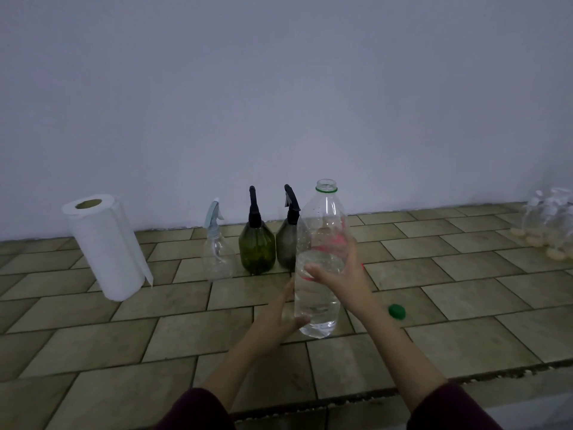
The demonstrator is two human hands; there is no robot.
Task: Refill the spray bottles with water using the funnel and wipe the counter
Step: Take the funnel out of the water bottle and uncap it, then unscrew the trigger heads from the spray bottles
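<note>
The counter (192, 333) was made of flat, dull brown tiles laid like bricks. A plain pale wall (279, 88) stood behind it, and the room was dim.

Three spray bottles stood in a row near the wall: one clear spray bottle (218, 256) with a light blue top, one round green spray bottle (257, 247) and one dark grey spray bottle (286, 243), both with black tops. One soft white paper towel roll (107, 246) stood to their left.

One tall clear water bottle (319, 262), open on top and partly full, was held up in front of the grey one. The right hand (341, 279) wrapped its fingers around the middle. The left hand (283, 315) pressed its fingers against the bottom. One small green cap (397, 311) lay on the tiles to the right.
</note>
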